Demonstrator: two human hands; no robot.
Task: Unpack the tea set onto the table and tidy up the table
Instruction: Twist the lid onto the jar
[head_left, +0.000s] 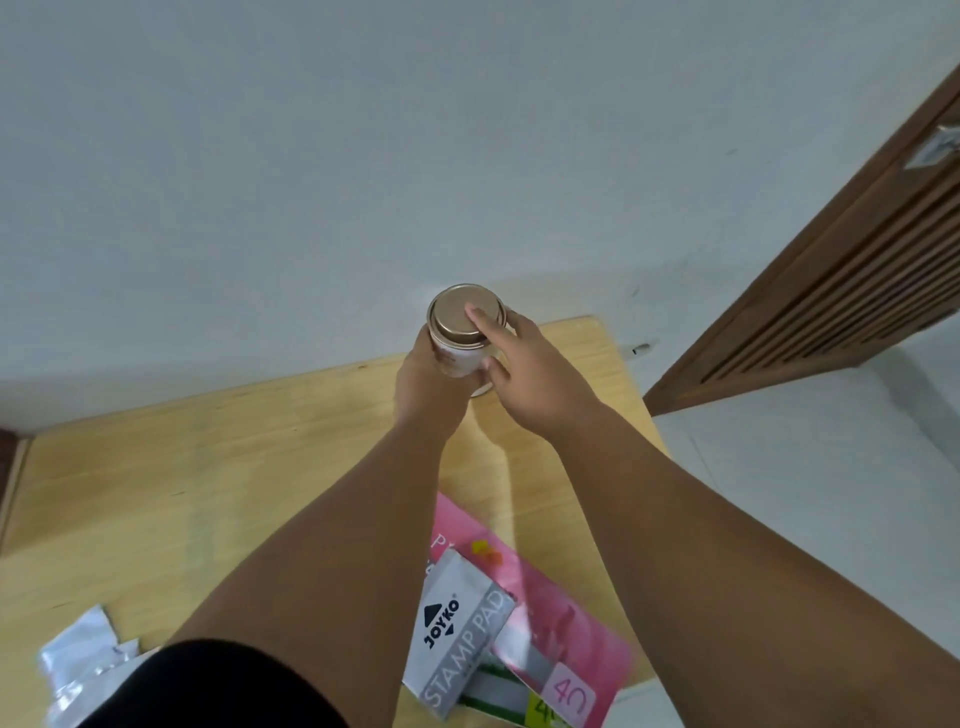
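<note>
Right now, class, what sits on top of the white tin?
A gold lid caps the tin, and the right hand rests fingers on it. The lid hides whatever is inside.

You are facing a plain white wall (363, 156) that is filling the upper half of your view, with soft, even light falling across it. A pale wooden tabletop (208, 467) is standing right against that wall, and its grain is catching a faint sheen. To your right, a brown wooden door (857, 291) with horizontal slats is slanting across the corner, and a small metal fitting (935, 145) is showing near its upper edge. Below the door, a pale floor (831, 493) is running alongside the tabletop's right edge.
</note>
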